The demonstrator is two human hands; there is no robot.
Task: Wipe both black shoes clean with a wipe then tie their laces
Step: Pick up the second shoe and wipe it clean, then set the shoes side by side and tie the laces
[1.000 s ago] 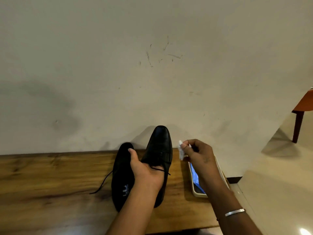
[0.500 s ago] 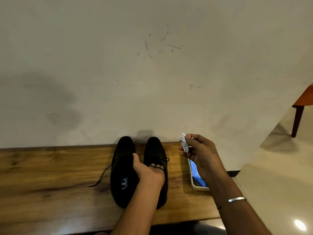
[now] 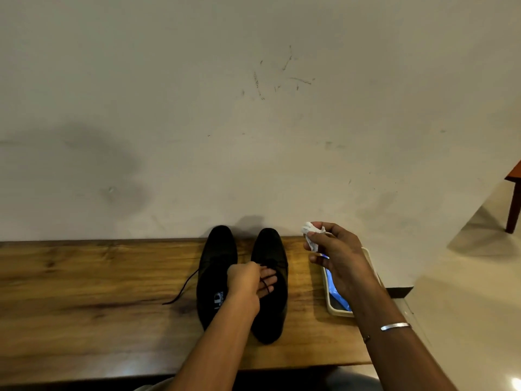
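Two black shoes stand side by side on the wooden table [image 3: 84, 277], toes toward the wall. The left shoe [image 3: 217, 255] has a loose lace [image 3: 183, 286] trailing to its left. My left hand [image 3: 244, 283] grips the collar of the right shoe [image 3: 269, 246], fingers inside its opening with a lace lying across them. My right hand [image 3: 335, 255] hovers to the right of the shoes, pinching a crumpled white wipe [image 3: 310, 231] at the fingertips, apart from both shoes.
A phone in a pale case [image 3: 337, 300] lies on the table's right end, partly under my right hand. The wall [image 3: 253, 136] rises directly behind the table. A wooden furniture leg [image 3: 513, 204] stands on the tiled floor at far right.
My left hand has lowered the tilted right shoe flat onto the table beside the left one. My right hand with the wipe has lifted slightly away from the shoe.
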